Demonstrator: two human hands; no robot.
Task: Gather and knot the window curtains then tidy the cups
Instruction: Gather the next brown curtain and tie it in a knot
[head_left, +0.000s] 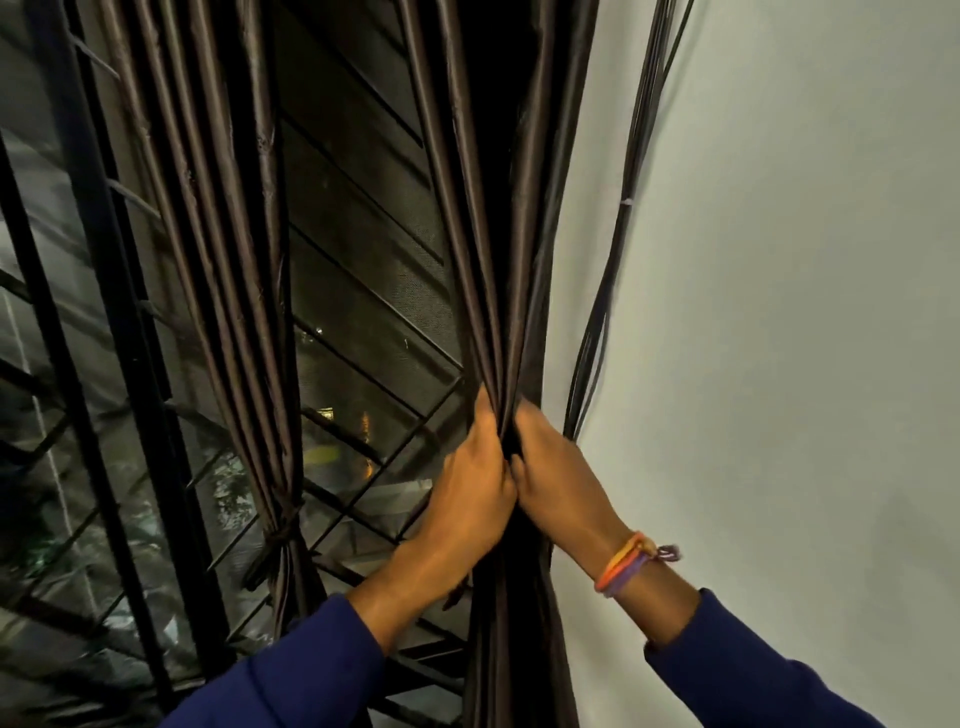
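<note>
pale wall (779, 312) is filling the right side of the view, and a dark window (363, 291) with slanted louvres and a black metal grille (93, 364) is taking up the left. a bundle of thin black cables (610, 291) is running down the wall just beside the window's edge.

two dark brown curtains are hanging in front of the window. the left curtain (228, 260) is already hanging gathered and tied into a knot (280, 538) low down, well apart from both hands. the right curtain (493, 234) is hanging between the window and the wall, its folds narrowing downward into the hands and then falling loose again below them.

the left hand (470, 493) is gripping the right curtain from the window side, its fingers curled round the bunched cloth. the right hand (558, 467) is gripping the same bunch from the wall side, its fingers curled into the folds. the two hands are touching each other, knuckle to knuckle, with the gathered cloth pinched between them.

both arms are wearing dark blue sleeves (291, 675), and the right wrist is carrying orange and purple thread bracelets (631, 564).
</note>
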